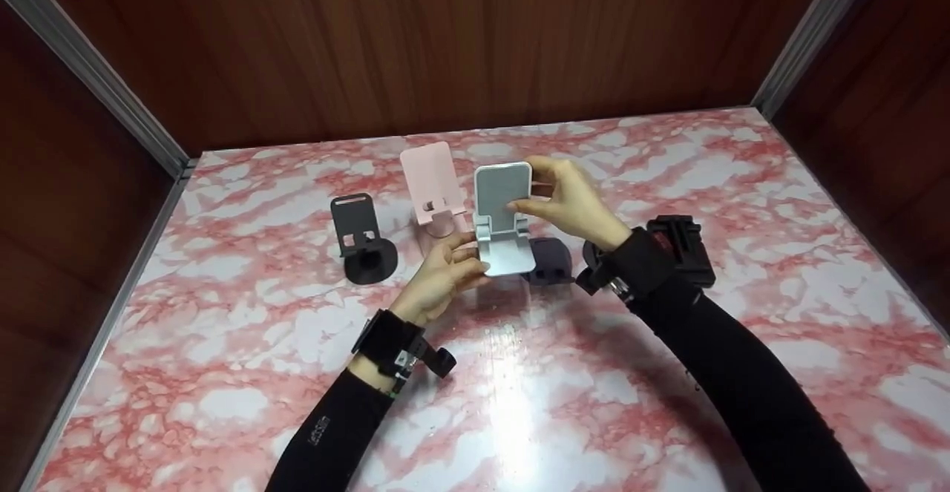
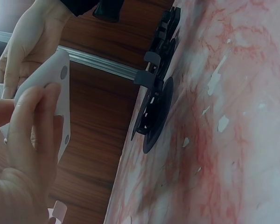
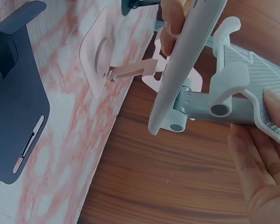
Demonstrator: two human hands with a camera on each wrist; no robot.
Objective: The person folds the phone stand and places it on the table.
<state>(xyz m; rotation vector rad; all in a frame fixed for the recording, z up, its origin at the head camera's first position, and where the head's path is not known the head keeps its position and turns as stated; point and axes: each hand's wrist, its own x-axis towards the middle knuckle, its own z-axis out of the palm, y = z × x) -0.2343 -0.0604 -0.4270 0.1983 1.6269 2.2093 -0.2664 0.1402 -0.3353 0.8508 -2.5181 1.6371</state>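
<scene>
A white phone stand with a grey pad is held up above the table between both hands. My left hand pinches its base at the lower left edge; in the left wrist view, fingers lie against the base's underside, which has round grey feet. With thumb in front and fingers behind, my right hand grips the upper back plate. The right wrist view shows the stand's hinged metal arm between the base and the plate with its two hooked lips.
Behind stands a pink phone stand, with a black phone stand to its left. A dark blue stand is just right of the white one. Black folded holders lie past the right wrist. Wooden panels enclose the marbled table.
</scene>
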